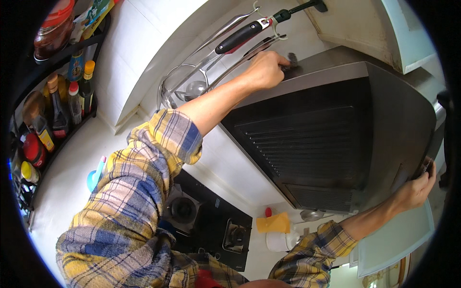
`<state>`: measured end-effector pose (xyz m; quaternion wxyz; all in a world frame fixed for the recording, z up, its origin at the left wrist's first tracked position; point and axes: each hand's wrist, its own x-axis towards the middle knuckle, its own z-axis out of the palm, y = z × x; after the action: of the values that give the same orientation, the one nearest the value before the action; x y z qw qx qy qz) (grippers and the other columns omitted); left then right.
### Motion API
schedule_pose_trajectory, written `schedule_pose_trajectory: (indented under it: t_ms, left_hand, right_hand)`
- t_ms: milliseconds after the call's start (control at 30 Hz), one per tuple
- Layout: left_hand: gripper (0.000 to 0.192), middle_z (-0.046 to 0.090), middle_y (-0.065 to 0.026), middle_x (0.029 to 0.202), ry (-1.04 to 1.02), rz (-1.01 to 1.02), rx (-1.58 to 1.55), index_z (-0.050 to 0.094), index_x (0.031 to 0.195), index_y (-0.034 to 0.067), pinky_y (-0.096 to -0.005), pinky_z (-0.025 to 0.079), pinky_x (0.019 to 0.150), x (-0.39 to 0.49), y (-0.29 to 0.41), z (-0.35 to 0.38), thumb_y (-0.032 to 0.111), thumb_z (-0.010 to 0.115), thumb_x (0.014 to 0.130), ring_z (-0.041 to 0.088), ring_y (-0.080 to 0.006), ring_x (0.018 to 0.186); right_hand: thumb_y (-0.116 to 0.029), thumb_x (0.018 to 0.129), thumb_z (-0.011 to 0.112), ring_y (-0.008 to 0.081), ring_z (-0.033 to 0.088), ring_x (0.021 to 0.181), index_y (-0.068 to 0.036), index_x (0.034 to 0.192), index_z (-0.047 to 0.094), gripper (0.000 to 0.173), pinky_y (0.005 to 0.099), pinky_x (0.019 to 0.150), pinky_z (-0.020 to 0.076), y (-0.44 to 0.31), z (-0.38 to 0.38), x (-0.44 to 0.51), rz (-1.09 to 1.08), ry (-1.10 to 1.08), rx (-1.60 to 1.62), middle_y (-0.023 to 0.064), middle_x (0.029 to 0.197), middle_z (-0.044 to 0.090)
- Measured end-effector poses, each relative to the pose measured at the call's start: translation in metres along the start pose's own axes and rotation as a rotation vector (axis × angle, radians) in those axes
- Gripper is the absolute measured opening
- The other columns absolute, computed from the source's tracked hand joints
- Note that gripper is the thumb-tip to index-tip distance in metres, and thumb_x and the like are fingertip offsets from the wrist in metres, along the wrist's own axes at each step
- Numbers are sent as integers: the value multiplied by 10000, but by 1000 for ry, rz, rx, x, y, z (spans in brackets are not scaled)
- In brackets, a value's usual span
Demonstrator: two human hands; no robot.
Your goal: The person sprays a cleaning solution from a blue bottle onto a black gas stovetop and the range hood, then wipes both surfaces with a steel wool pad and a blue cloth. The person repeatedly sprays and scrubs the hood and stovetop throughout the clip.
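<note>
A dark metal range hood with a black slotted grille fills the right half of the head view. My left hand is at the hood's upper left edge, fingers curled on a small dark wad, which looks like a scouring pad and is partly hidden. Just beside that hand hang steel cooking utensils, one with a black handle. Over at the right rim, my right hand grips the hood's edge; its far fingertips are hard to make out.
Below lies a black gas hob. An orange cloth drapes over a white container. Bottles crowd a black rack at left. A blue plastic utensil lies on the white counter. A cabinet adjoins the hood.
</note>
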<state>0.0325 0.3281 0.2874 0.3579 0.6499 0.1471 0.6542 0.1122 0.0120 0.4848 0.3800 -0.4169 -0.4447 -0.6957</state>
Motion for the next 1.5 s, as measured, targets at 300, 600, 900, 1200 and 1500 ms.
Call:
schedule_pose_trajectory:
  t_ms: [300, 600, 900, 1200, 1500]
  left_hand:
    - [392, 664, -199, 1104, 174, 600, -29, 675, 1140, 15, -400, 507, 905, 72, 28, 21, -52, 561, 771, 633, -352, 1038]
    - [421, 654, -169, 1167, 74, 396, -5, 664, 1173, 21, -366, 486, 926, -2, -10, 1, -68, 468, 811, 635, -332, 1055]
    - [457, 588, -220, 1233, 175, 174, 66, 610, 1195, -17, -382, 463, 969, -78, -115, 25, -113, 440, 783, 577, -390, 1119]
    - [512, 576, -215, 1196, 192, -90, 280, 576, 1226, -25, -435, 452, 963, -124, -148, 35, -132, 461, 739, 556, -416, 1089]
    - [527, 542, -188, 1330, 508, 705, 76, 566, 1273, 3, -433, 433, 1054, -58, 27, 59, -175, 538, 778, 506, -367, 1258]
  right_hand:
    - [-88, 963, 387, 210, 649, 1036, 41, 1177, 630, 349, 294, 929, 504, 2, 10, -2, 79, -34, 155, 141, 1111, 679]
    - [-135, 956, 414, 193, 667, 1020, -25, 1170, 665, 348, 297, 934, 508, 6, 11, -5, -19, -4, -42, 101, 1095, 700]
    - [-209, 942, 432, 218, 653, 1073, -111, 1161, 697, 357, 339, 965, 494, 37, 8, 9, -65, 70, -282, 78, 1148, 695]
    - [-276, 957, 446, 203, 665, 1024, -189, 1228, 662, 358, 342, 936, 496, 46, 12, 7, -69, -15, -297, 51, 1162, 686]
    - [-264, 953, 468, 130, 662, 799, -131, 1220, 665, 358, 265, 733, 519, 26, 23, -11, -120, -17, -85, 73, 996, 713]
